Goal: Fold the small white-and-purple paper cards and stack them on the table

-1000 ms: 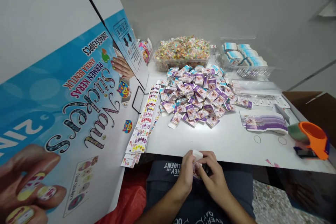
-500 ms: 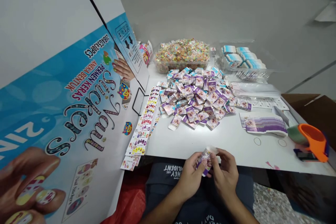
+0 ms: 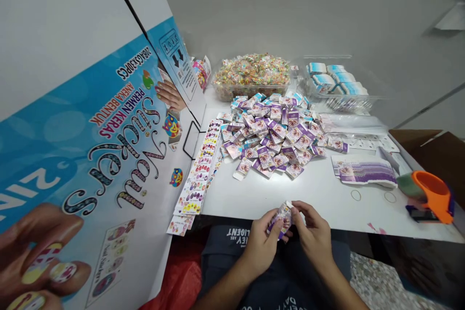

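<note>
A small purple and white printed box (image 3: 283, 219) is held over my lap at the table's front edge. My left hand (image 3: 262, 238) is closed round its left side, thumb on its face. My right hand (image 3: 311, 232) pinches the box's upper right end between thumb and fingers. Behind them lies a heap of similar small boxes (image 3: 272, 138). At the right sits a fanned stack of flat purple cartons (image 3: 366, 170). Long sticker sheets (image 3: 199, 174) lie at the table's left edge.
A tub of wrapped candies (image 3: 252, 75) and a tray of blue and white packs (image 3: 336, 80) stand at the back. An orange tape dispenser (image 3: 432, 191) is at the right, near two rubber bands (image 3: 356, 195). A large printed carton (image 3: 109, 131) fills the left.
The box has tilted and moved slightly left and up in my hands. My right fingers have shifted up to its upper end, where the flap now looks folded in.
</note>
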The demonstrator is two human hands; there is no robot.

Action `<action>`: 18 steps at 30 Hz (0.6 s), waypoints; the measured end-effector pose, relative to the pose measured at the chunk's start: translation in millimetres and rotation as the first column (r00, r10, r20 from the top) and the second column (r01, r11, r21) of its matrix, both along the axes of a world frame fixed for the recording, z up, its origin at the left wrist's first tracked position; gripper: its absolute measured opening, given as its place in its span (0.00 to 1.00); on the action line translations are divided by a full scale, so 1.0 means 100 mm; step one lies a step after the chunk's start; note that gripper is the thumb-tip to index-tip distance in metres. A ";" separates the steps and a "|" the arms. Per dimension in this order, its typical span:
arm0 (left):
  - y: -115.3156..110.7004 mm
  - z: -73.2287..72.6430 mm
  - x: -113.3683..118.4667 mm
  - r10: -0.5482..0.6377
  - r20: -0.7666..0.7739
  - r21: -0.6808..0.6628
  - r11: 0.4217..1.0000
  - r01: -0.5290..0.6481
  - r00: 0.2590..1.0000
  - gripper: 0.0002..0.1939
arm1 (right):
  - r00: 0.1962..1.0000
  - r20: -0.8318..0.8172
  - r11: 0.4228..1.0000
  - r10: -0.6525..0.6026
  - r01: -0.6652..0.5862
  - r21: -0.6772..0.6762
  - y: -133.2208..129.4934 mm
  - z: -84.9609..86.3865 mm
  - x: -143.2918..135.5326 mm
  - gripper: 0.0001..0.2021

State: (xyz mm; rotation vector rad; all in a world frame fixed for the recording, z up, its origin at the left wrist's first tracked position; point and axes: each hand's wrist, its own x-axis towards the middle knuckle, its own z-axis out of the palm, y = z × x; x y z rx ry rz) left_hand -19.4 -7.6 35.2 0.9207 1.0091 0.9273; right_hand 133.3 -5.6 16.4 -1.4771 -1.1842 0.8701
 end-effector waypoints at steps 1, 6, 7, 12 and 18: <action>0.00 0.00 0.00 -0.007 -0.007 0.006 1.000 0.007 1.000 0.24 | 1.000 -0.003 1.000 -0.015 0.015 -0.017 0.00 0.00 -0.01 0.15; 0.00 0.03 0.00 -0.015 0.015 -0.004 1.000 0.015 1.000 0.25 | 0.980 -0.194 0.999 0.036 -0.042 -0.024 0.06 0.08 0.01 0.13; 0.01 0.04 0.00 -0.010 0.033 -0.019 1.000 0.011 0.999 0.26 | 0.964 -0.258 0.997 0.071 -0.077 -0.012 0.08 0.09 0.02 0.12; 0.03 0.07 0.00 0.017 0.104 -0.069 0.998 -0.010 0.994 0.28 | 0.935 -0.296 0.980 0.195 -0.176 0.092 0.05 0.06 0.03 0.08; 0.04 0.08 -0.01 0.041 0.072 -0.042 0.998 -0.038 0.997 0.26 | 0.951 -0.225 0.967 0.211 -0.171 0.187 -0.09 0.05 -0.11 0.05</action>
